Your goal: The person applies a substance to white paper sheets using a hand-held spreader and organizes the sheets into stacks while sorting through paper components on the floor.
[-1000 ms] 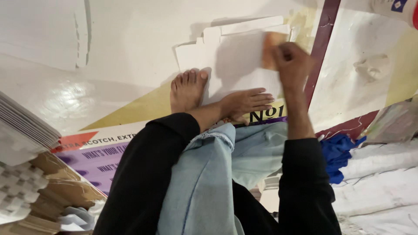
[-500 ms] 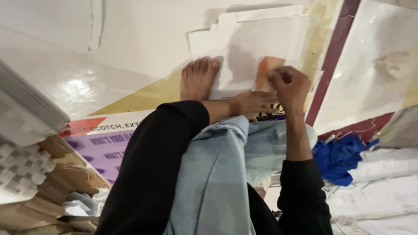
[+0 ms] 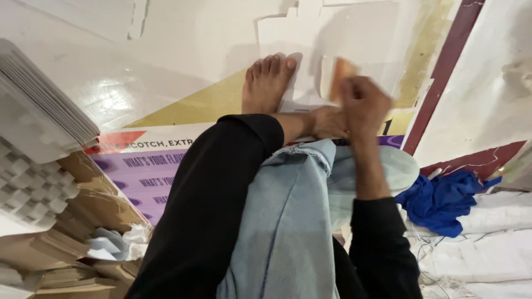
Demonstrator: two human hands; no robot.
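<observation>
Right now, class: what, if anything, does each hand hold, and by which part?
The right hand grips a small orange-tan piece by its lower end, blurred. The left hand rests low beside it; whether it holds anything cannot be told.

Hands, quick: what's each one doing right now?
Left hand: resting low by the white card sheet; grip cannot be told.
Right hand: closed on a small orange-brown piece.

Black long sleeves (image 3: 210,210), light blue jeans (image 3: 288,221) (frayed hem), bare foot (image 3: 266,83)
</observation>
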